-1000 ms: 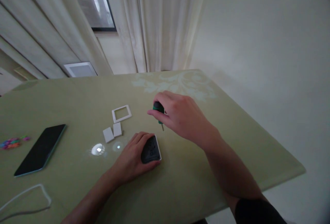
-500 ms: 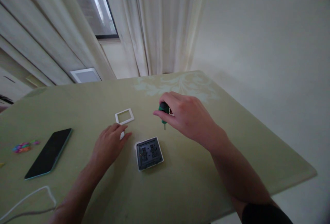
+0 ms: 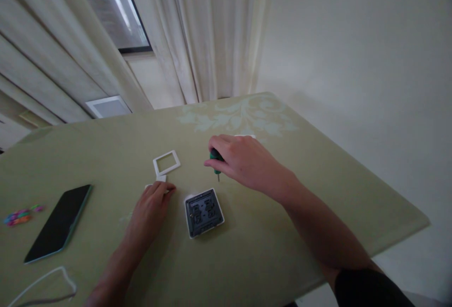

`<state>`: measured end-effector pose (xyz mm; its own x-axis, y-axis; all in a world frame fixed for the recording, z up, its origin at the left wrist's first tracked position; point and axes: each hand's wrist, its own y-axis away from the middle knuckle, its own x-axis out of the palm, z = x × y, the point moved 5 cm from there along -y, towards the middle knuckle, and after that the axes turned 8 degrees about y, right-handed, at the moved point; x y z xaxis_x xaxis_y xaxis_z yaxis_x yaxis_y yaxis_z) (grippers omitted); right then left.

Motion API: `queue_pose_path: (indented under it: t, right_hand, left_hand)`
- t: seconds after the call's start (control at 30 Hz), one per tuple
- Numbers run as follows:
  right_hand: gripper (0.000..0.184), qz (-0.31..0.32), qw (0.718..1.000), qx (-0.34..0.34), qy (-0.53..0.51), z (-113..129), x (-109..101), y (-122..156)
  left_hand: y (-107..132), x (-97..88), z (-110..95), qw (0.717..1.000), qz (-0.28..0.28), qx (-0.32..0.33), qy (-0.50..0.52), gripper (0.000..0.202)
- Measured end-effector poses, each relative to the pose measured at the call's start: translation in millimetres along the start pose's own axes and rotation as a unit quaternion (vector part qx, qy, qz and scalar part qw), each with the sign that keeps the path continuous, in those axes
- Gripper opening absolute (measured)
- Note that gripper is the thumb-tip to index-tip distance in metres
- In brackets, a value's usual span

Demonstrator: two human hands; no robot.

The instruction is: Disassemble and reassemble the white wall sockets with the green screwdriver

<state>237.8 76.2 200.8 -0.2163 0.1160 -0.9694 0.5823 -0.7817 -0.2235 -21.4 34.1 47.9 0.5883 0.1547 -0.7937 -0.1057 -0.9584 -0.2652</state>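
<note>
In my right hand [image 3: 243,161] is a small screwdriver [image 3: 216,158] with a green and black handle, its thin metal tip pointing down above the table. Below and left of that tip lies a square wall switch [image 3: 204,213], its dark inner side up inside a white rim. My left hand [image 3: 153,203] rests left of the switch with thumb and fingers drawn together. Just beyond its fingertips lies a small white plastic piece [image 3: 161,178], near a white rectangular frame [image 3: 166,162]. Whatever the left fingers hold is hidden.
A dark phone or tablet [image 3: 58,224] lies at the left, beside small colourful pieces [image 3: 23,216]. A white cable [image 3: 45,276] curves at the lower left. Another white piece [image 3: 245,136] shows behind my right hand. The table's right edge meets a wall.
My left hand has drawn back slightly toward me, uncovering more of the small white piece. My right hand, still holding the screwdriver, has shifted a little left. The view has moved slightly.
</note>
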Motion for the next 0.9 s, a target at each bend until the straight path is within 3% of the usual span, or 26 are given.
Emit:
queue_pose_path:
  t: [0.2,0.33,0.7,0.9]
  right_hand:
    - [0.023,-0.002,1.0,-0.001,0.001,0,0,-1]
    - [0.022,-0.001,1.0,0.0,0.0,1,0,-1]
    - [0.023,-0.003,1.0,-0.004,0.006,1,-1,0]
    - [0.023,-0.005,1.0,-0.008,0.008,2,-1,0]
  left_hand:
    - [-1,2.4,-60,0.974,0.09,0.006,0.206,0.02]
    - [-8,13.2,-88,0.97,0.116,0.057,0.208,0.015]
    - [-6,25.8,-93,0.966,0.149,0.152,0.144,0.014]
    - [-5,30.5,-94,0.972,0.152,0.122,0.132,0.01]
